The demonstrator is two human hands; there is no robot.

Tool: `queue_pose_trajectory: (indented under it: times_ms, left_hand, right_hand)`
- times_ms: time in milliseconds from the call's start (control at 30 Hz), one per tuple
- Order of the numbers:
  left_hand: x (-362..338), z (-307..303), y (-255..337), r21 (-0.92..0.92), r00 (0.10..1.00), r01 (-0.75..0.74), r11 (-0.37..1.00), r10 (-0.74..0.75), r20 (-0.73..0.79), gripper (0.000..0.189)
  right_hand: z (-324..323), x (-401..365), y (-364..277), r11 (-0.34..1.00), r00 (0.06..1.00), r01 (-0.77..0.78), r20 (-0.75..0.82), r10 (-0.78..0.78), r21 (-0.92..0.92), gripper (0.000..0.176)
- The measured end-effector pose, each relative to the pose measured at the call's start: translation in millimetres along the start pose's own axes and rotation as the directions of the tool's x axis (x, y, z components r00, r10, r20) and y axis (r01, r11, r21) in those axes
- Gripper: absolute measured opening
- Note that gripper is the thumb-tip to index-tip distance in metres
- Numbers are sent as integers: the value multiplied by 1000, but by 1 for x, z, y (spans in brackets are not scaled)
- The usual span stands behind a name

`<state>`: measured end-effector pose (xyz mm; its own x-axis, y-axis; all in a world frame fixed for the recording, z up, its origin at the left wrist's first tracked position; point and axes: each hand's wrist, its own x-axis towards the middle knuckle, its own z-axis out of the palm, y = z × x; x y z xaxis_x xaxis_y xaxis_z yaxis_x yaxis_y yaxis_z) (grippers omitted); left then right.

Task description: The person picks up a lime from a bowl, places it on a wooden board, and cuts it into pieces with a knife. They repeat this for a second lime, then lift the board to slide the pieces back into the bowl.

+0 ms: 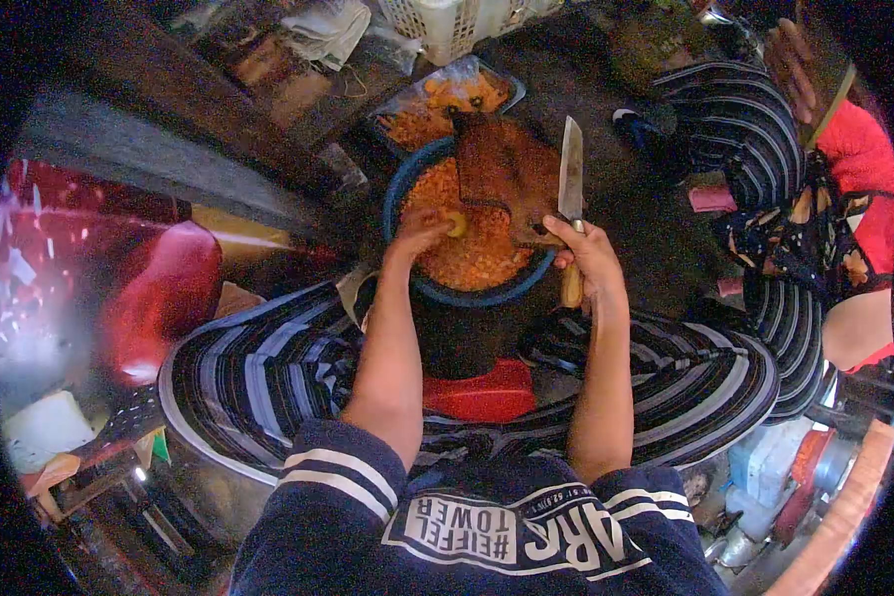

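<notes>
Between my knees stands a blue-rimmed basin [398, 189] filled with small orange chopped pieces [467, 260]. A dark brown board [507, 164] lies across its upper right part. My left hand [425, 231] is over the left side of the pieces, its fingers closed around a small yellowish piece [456, 223]. At the board's lower right corner, my right hand [588, 252] is closed round a knife [571, 179]; the blade points away from me and the wooden handle shows below the fingers.
Beyond the basin is a clear tray [397, 127] of orange pieces, with a white crate [447, 30] behind it. Another person in striped trousers [765, 129] sits at the right, one hand [793, 74] visible. A red object [477, 392] lies between my legs.
</notes>
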<state>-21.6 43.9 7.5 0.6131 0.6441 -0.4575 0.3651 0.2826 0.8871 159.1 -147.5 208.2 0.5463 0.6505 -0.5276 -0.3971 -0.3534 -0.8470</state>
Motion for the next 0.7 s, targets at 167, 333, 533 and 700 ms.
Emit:
queue_pose_trajectory:
  times_ms: [167,333,533,700]
  left_hand:
    - [-8,-15,12,-176,990,111,978,-124,-63,56]
    - [-28,-11,45,-366,960,215,905,-264,-89,50]
    - [-18,-16,41,-457,981,184,870,-192,28,50]
    - [-15,-16,60,-199,955,242,949,-270,-126,45]
  right_hand:
    - [-11,6,14,997,1000,-7,25,9,-80,26]
    - [-21,1,27,977,999,-12,49,23,-213,24]
    - [-34,2,54,924,990,-12,126,65,-382,21]
    - [-38,5,75,885,985,-29,138,105,-464,22]
